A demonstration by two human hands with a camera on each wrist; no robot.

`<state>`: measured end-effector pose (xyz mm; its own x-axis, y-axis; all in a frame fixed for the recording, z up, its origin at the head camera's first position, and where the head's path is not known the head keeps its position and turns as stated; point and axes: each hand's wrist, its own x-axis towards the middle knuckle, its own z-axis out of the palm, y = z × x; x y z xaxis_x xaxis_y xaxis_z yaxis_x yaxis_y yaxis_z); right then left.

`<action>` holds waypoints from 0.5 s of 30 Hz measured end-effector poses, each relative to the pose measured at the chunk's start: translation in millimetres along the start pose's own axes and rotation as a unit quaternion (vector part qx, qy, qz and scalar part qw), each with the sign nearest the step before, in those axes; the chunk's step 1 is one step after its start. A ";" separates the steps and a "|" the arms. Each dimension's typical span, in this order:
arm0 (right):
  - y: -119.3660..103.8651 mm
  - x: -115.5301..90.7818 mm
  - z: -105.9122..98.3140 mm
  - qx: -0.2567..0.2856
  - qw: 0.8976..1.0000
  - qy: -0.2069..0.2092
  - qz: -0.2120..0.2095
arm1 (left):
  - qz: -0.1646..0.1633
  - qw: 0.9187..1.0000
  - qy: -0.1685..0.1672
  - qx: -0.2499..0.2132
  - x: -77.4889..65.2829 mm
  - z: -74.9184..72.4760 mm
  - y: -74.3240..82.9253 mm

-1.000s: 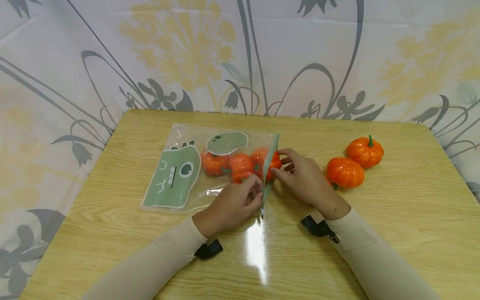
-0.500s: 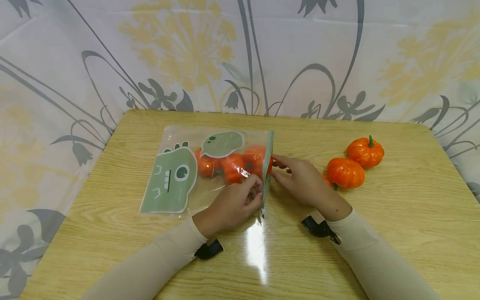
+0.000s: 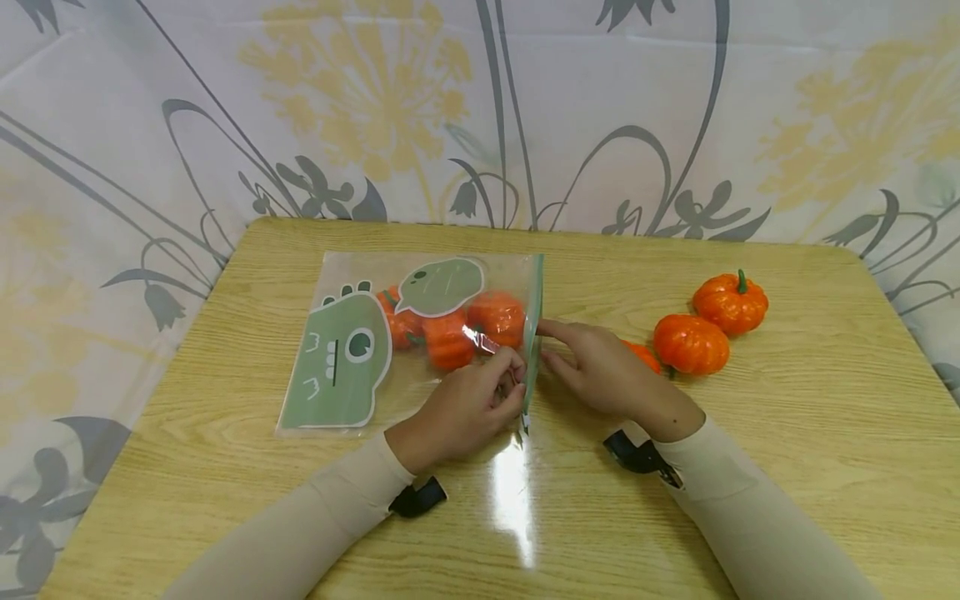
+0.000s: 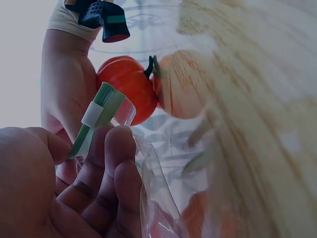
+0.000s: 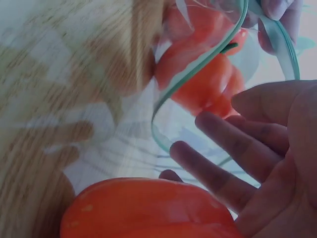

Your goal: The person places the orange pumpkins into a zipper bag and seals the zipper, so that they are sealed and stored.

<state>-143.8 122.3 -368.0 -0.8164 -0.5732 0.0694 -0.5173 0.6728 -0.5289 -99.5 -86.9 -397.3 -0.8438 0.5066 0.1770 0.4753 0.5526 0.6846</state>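
A clear zip bag [image 3: 408,396] with green dinosaur print lies flat in the head view, several small orange pumpkins [image 3: 450,343] inside. My left hand [image 3: 465,412] pinches the near corner of the bag's mouth, beside the green zip strip [image 4: 113,101] and its white slider [image 4: 92,115]. At that mouth, my right hand [image 3: 600,367] has its fingers extended and grips nothing. The right wrist view has those fingertips [image 5: 205,121] by the parted green rim [image 5: 185,77], close to a bagged pumpkin [image 5: 203,87]. Another pumpkin [image 5: 148,210] sits below the hand, outside the bag.
Right of the right hand, two pumpkins [image 3: 691,344] [image 3: 730,304] stand on the wooden table [image 3: 817,417], with a third [image 3: 642,357] partly hidden behind the wrist. A patterned cloth [image 3: 570,100] hangs along the table's far edge.
The pumpkin at the bag's mouth has gone left, fully inside, pushed by my right hand and then released. The other bagged pumpkins shifted left. My left hand kept its place.
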 end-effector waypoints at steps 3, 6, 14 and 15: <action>-1.4 -1.2 -3.0 -0.014 1.000 0.014 0.007 | 0.003 1.000 0.005 0.001 0.1 -0.4 0.4; -4.1 -4.0 -9.3 -0.021 0.999 0.027 0.019 | 0.005 1.000 0.008 -0.002 0.2 0.0 0.0; -4.6 -15.8 -19.2 -0.042 0.996 0.072 0.014 | 0.003 1.000 0.007 -0.006 0.8 -0.3 0.3; -4.1 -17.9 -19.7 -0.046 0.996 0.079 0.011 | 0.002 1.000 0.007 -0.005 0.8 -0.4 0.2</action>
<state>-132.1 139.0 -350.4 -0.8548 -0.4810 0.1948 -0.5133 0.7286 -0.4535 -100.2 -86.6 -396.8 -0.8452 0.5000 0.1890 0.4762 0.5436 0.6912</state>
